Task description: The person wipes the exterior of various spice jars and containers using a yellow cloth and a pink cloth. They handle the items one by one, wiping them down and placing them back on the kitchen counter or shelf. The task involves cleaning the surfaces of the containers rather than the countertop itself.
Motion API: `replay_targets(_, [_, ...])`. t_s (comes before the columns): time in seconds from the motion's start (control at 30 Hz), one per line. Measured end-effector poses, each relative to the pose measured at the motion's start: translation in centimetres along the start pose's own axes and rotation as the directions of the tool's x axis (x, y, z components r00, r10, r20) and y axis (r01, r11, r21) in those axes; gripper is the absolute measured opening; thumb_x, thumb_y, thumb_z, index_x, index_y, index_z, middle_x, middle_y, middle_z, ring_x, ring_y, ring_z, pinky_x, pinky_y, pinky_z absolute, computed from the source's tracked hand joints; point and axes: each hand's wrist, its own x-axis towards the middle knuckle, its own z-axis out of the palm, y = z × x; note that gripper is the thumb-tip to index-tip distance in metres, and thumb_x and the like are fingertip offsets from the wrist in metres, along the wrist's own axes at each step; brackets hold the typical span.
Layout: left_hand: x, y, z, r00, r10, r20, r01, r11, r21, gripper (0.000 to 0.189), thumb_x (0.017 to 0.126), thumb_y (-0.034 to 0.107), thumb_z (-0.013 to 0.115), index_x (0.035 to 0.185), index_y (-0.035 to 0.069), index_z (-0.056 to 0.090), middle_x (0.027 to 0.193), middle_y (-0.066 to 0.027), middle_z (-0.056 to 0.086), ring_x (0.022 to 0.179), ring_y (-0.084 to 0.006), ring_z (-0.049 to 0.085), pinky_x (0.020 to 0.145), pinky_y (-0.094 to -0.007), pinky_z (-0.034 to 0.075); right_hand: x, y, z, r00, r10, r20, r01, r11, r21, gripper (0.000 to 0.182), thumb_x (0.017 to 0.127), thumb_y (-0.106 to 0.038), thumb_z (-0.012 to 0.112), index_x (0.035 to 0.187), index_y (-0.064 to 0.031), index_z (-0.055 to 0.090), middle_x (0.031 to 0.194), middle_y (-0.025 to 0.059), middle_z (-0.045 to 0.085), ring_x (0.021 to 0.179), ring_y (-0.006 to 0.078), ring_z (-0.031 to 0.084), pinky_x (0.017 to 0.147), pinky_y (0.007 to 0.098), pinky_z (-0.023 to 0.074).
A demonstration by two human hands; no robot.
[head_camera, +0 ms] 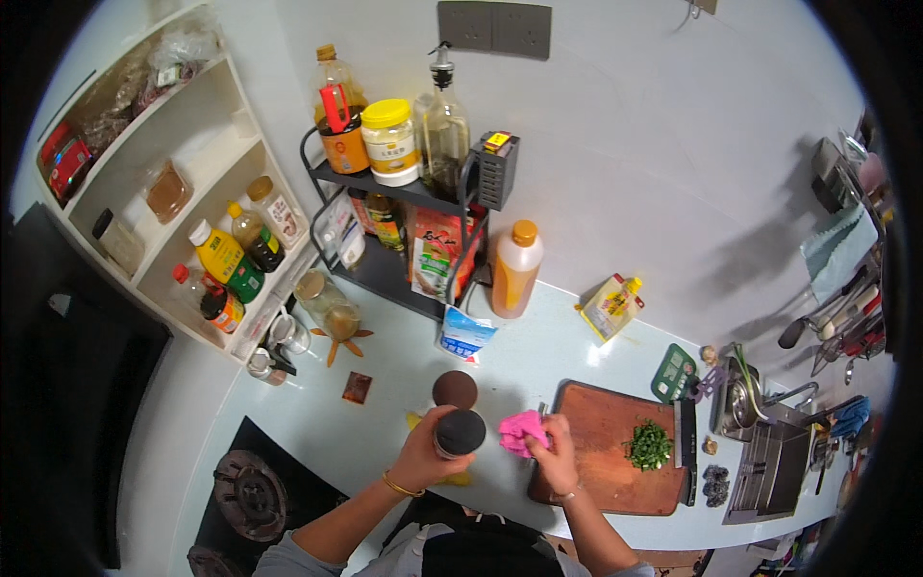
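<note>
My left hand (422, 456) is wrapped around a jar with a black lid (460, 431), seen almost straight from above. Most of the jar's body is hidden by the lid and fingers. Bunched in my right hand (559, 456) is a pink cloth (522, 433), held a little to the right of the jar. A round brown disc (455, 388) lies on the counter just beyond my left hand. Something yellow (456, 479), partly covered by that hand, shows on the counter below it.
On the right, a wooden cutting board (598, 447) carries chopped greens (649, 443) and a cleaver (685, 451). Behind stands a black two-tier rack (382, 285) of condiments, with an orange-capped bottle (516, 270) beside it. A gas burner (251, 495) sits left, a sink (771, 469) far right.
</note>
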Motion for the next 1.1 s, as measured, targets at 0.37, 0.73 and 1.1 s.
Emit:
replay_targets(0.37, [-0.1,1.3,6.9,0.906,0.368,0.208,-0.421,0.735,0.533,0.059,0.063,0.024,0.074,0.114,0.005,0.051,0.108,-0.0112,0.056,0.099,-0.0298,0.054,0.088,-0.0397,0.039,-2.0,-12.5,-3.6,0.978,0.152,0.139,-0.197,0.894,0.402,0.025,0.089,-0.007,0.054,0.112,-0.0035,0.045,0.119,0.0114,0.05,0.11,0.0172,0.048,0.093,0.0286,0.0389])
replay_targets(0.73, [-0.6,3.0,9.2,0.914,0.317,0.254,-0.403,0.777,0.483,0.058,0.06,0.026,0.076,0.108,0.005,0.052,0.105,-0.0111,0.056,0.101,-0.0305,0.053,0.085,-0.0416,0.039,-2.8,-12.7,-5.4,0.973,0.232,0.016,-0.212,0.858,0.467,0.022,0.086,-0.004,0.06,0.104,-0.0051,0.047,0.096,0.0021,0.053,0.087,0.0089,0.051,0.077,0.0225,0.0438])
replay_targets(1.1, [-0.5,2.1,9.2,0.894,0.379,0.24,-0.448,0.776,0.444,0.058,0.067,0.023,0.074,0.115,0.004,0.05,0.106,-0.0146,0.058,0.097,-0.034,0.055,0.084,-0.0421,0.042,-2.5,-12.4,-5.6,0.991,0.063,0.122,-0.115,0.862,0.493,0.026,0.079,0.0,0.064,0.098,-0.0059,0.047,0.095,0.0053,0.055,0.087,0.0122,0.052,0.079,0.0248,0.044])
